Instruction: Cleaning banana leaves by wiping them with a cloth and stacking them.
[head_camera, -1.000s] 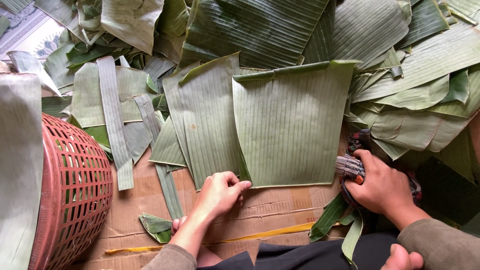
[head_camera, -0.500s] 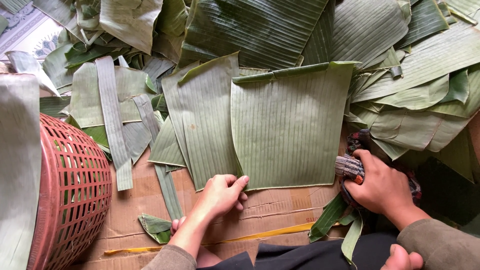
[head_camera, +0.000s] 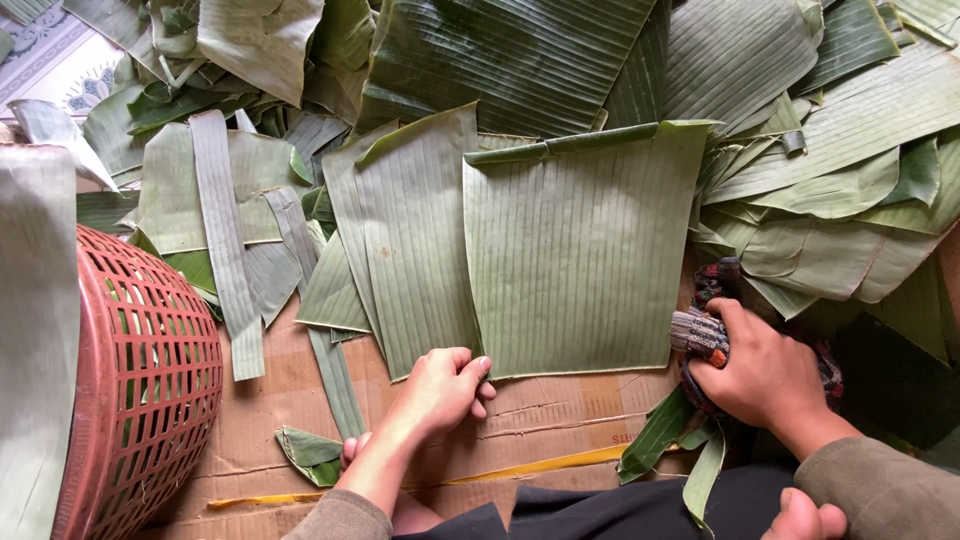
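Down at the bottom edge, dark trousers and a bare toe, then flattened cardboard (head_camera: 300, 400) spread underneath with a thin yellow strip (head_camera: 540, 465) lying across it. Left hand (head_camera: 440, 390) sits on the cardboard, fingers (head_camera: 478, 368) curled together and pinching the lower left corner of the big squared leaf (head_camera: 580, 260). Right hand (head_camera: 765, 375) is over at that leaf's lower right, fingers wrapped tight round a bunched striped cloth (head_camera: 700, 335), just beside the leaf's edge. The leaf lies flat, pale side up, its top edge folded over in a darker green band. Overlapping its left side, a second trimmed leaf (head_camera: 410, 240), also flat. Further left, a long narrow leaf strip (head_camera: 225, 250) runs over more cut pieces, and a red plastic basket (head_camera: 140, 390) lies tipped at the far left. Beyond it all, a heap of uncut leaves (head_camera: 800, 130) banks up across the top and right.
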